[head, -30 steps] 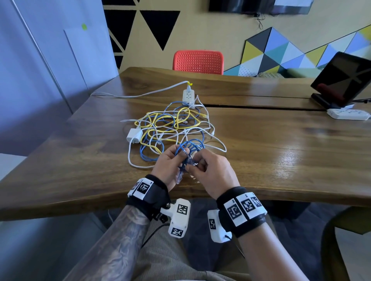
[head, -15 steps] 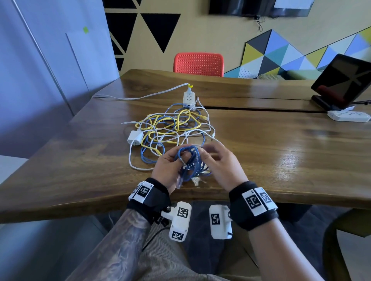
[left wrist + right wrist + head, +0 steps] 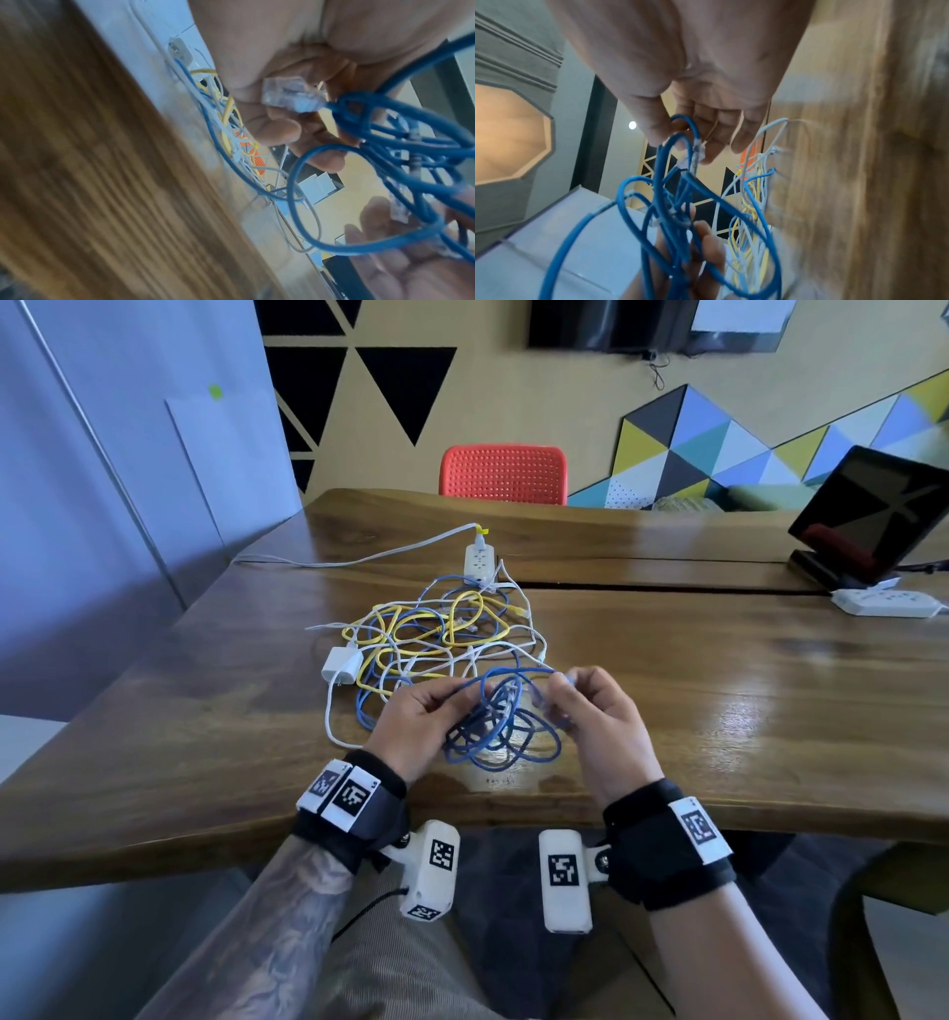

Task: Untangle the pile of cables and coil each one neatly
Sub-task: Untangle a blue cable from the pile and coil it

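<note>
Wooden table (image 3: 719, 711), near edge: blue cable (image 3: 500, 737) bunched between left hand (image 3: 416, 721), gripping loops, and right hand (image 3: 601, 716), pinching its plug. Pile (image 3: 436, 634) mid-table. Risk: pulling hard, tightening knots.

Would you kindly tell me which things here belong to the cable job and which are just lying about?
Job: blue cable held by left hand and right hand; cable pile; charger.
Lying about: tablet; power strip; red chair.
</note>
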Motion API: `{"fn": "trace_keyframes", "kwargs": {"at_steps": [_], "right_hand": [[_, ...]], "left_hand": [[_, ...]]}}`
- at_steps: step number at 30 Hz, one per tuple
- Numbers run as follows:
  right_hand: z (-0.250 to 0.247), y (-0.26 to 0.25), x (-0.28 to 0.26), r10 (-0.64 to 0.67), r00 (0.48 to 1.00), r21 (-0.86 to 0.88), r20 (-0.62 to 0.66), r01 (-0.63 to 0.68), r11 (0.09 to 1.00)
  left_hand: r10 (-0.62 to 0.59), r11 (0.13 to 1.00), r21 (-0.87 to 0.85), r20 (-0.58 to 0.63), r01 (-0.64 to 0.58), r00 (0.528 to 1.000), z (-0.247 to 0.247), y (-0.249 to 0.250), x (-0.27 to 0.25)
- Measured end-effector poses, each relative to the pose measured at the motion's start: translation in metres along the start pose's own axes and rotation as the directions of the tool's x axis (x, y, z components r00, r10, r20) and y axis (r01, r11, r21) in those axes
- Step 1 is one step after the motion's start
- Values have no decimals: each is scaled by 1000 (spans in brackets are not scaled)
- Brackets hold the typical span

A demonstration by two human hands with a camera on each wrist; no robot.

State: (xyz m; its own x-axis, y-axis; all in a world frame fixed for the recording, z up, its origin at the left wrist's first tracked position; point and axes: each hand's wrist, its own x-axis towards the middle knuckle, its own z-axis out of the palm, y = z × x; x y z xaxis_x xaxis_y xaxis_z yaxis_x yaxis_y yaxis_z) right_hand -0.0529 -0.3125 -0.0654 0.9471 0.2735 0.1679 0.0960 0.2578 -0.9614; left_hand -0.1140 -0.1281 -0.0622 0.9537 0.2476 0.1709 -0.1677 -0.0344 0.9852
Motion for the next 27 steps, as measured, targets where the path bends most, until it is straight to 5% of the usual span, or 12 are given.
{"fn": "trace_keyframes", "kwargs": {"at_steps": [11,17,25,27], "right_hand": [[-6,-16,-2,-219,973,-200,-77,200,959],[-5,-26,-4,-66,997,163,-38,72,984],[0,-23,-5,-102,983,-7,-154,102,995],[2,-21,-6,-87,980,-13,-178,86,996]], "left_hand": [[131,985,126,-65,-122,989,-2,13,2],[151,972,183,6,-149,989,0,19,5],[31,999,-38,208,-23,978,2,39,-2],[27,991,122,249,-59,968,9,42,-4]]}}
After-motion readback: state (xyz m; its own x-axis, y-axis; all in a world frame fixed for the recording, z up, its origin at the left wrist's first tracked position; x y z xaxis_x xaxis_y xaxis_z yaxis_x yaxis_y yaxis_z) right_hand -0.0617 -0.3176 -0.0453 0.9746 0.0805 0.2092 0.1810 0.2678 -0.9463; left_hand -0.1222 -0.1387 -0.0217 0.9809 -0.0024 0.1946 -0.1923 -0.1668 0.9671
